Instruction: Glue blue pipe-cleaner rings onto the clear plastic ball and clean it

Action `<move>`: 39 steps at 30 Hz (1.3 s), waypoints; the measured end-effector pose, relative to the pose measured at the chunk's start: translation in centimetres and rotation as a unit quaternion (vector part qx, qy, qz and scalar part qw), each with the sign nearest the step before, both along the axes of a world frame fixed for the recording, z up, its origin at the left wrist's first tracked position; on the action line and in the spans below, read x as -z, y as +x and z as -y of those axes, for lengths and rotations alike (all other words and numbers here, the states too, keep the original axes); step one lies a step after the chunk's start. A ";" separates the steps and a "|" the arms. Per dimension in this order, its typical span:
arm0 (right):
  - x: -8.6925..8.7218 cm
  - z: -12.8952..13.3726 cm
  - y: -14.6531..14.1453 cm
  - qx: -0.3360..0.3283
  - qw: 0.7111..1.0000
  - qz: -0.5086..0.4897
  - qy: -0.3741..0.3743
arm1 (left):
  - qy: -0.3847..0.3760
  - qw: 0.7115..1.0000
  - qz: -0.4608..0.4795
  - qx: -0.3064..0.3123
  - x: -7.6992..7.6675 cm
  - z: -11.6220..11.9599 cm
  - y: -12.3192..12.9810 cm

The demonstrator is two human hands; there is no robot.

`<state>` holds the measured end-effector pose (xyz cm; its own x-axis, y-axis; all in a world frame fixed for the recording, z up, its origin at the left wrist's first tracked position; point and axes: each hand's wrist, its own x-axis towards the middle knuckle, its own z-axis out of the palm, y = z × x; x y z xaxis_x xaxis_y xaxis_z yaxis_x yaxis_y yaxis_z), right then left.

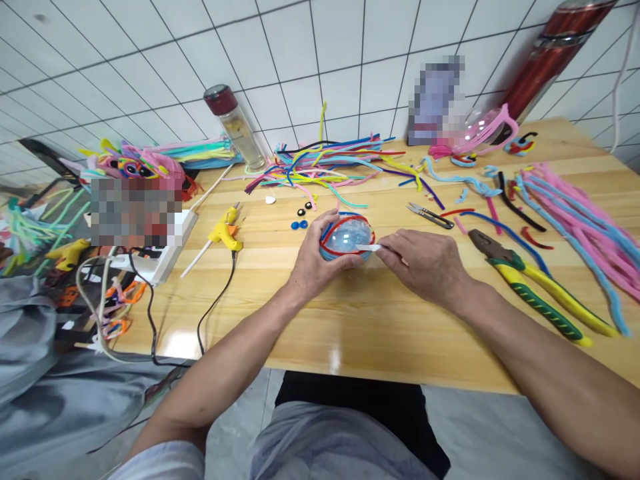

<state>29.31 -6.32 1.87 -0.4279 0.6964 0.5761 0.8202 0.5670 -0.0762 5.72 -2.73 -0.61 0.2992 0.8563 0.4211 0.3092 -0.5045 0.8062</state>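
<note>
My left hand (317,260) is closed around the side of a clear, rounded plastic shell (345,235), rimmed with red and blue pipe cleaners, just above the wooden table. Between the thumb and fingers of my right hand (427,261) is a thin white flat strip (367,247). Its tip meets or overlaps the right edge of the shell; I cannot tell whether it touches. Small blue discs (299,225) and black round pieces (305,209) lie just beyond my left hand. Thread snips (431,215) rest beyond my right hand.
A yellow glue gun (226,233) with a black cord lies left, near a white power strip (175,247). Pliers (535,287) lie right, beside pink and blue pipe cleaners (580,220). More pipe cleaners (330,163), a glass bottle (235,127) and a red flask (550,60) line the wall.
</note>
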 end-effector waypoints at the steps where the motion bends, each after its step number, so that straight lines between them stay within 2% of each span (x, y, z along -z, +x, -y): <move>1: 0.0 0.0 0.0 -0.005 1.000 0.004 -0.003 | -0.001 1.000 -0.002 0.004 -0.1 0.0 0.0; 6: 0.1 0.1 0.0 -0.011 1.000 0.013 -0.026 | 0.023 0.999 -0.018 0.028 -0.1 0.0 -0.3; 16: 0.4 0.2 -0.2 -0.030 0.999 0.014 -0.023 | 0.038 0.999 -0.027 0.012 0.7 -0.3 -0.2; 39: 0.0 0.5 -0.6 -0.020 0.998 0.014 -0.055 | 0.065 0.997 -0.036 0.020 0.3 -0.1 0.0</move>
